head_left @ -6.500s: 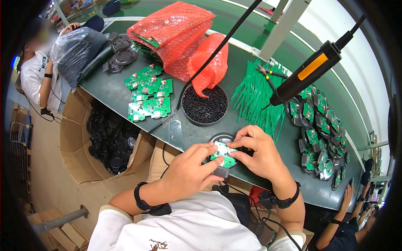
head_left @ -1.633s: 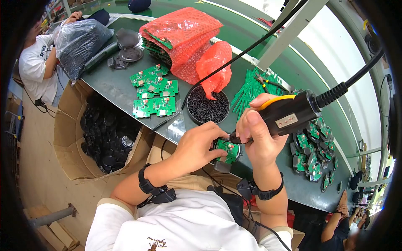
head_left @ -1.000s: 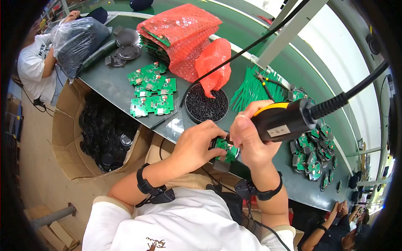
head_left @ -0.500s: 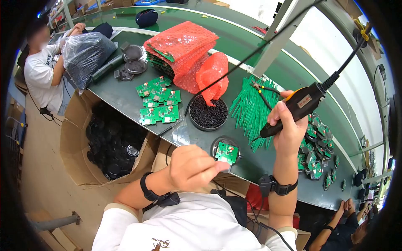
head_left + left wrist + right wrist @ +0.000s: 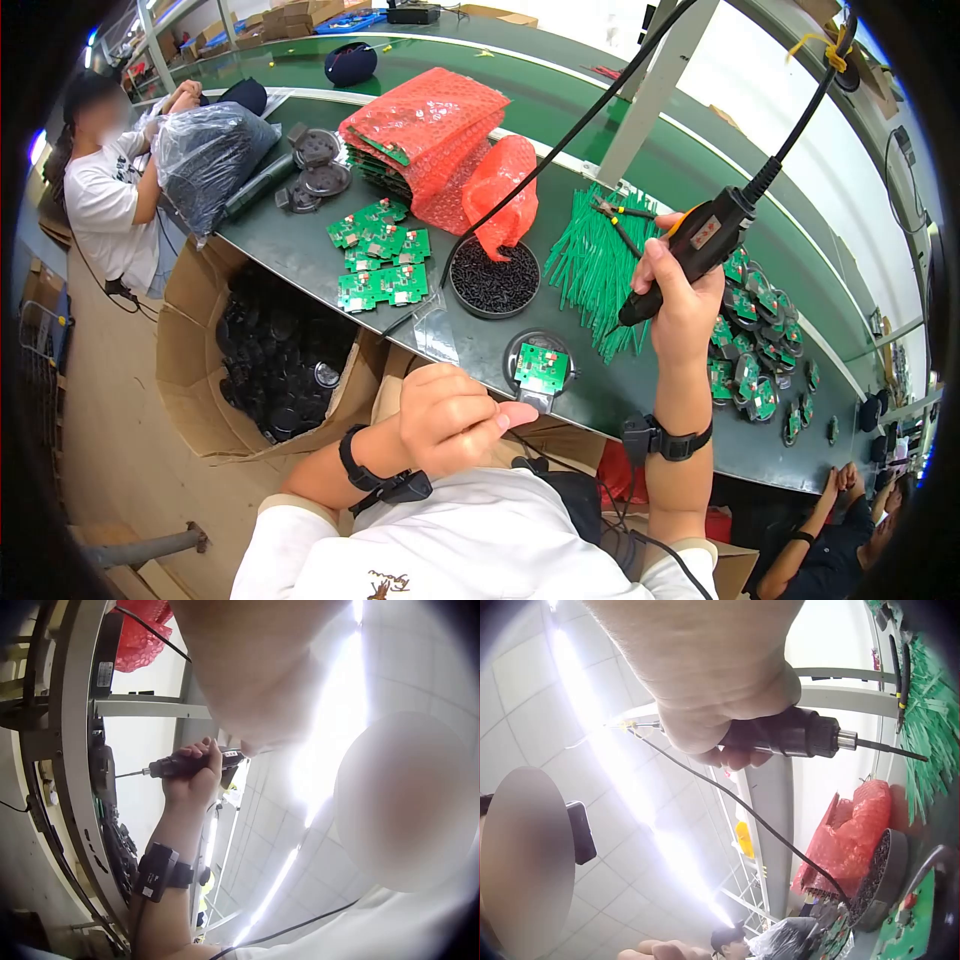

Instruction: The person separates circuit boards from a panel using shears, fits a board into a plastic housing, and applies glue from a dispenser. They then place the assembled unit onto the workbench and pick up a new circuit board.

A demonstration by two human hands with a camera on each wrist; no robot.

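My right hand [image 5: 684, 315] grips a black electric screwdriver [image 5: 703, 238] above the table, its tip pointing down and left over green ties; the right wrist view shows the screwdriver [image 5: 791, 735] with a long bit. Near the table's front edge, a green circuit board [image 5: 541, 369] lies on a round black housing [image 5: 517, 352], and neither hand touches them. Just left of these, my left hand [image 5: 447, 420] is raised in front of my shirt with fingers curled and thumb pointing right; nothing shows in it.
A round dish of black screws [image 5: 494, 278] stands behind the housing. Around it are loose boards [image 5: 384, 285], red bubble wrap [image 5: 430, 120], green ties [image 5: 595, 270] with pliers [image 5: 622, 228], and assembled units [image 5: 765, 340]. A carton [image 5: 190, 370] of black parts stands left.
The screwdriver came down to the board, then was lifted off to the right. My left hand let go of the board and drew back left, its fingers curling.
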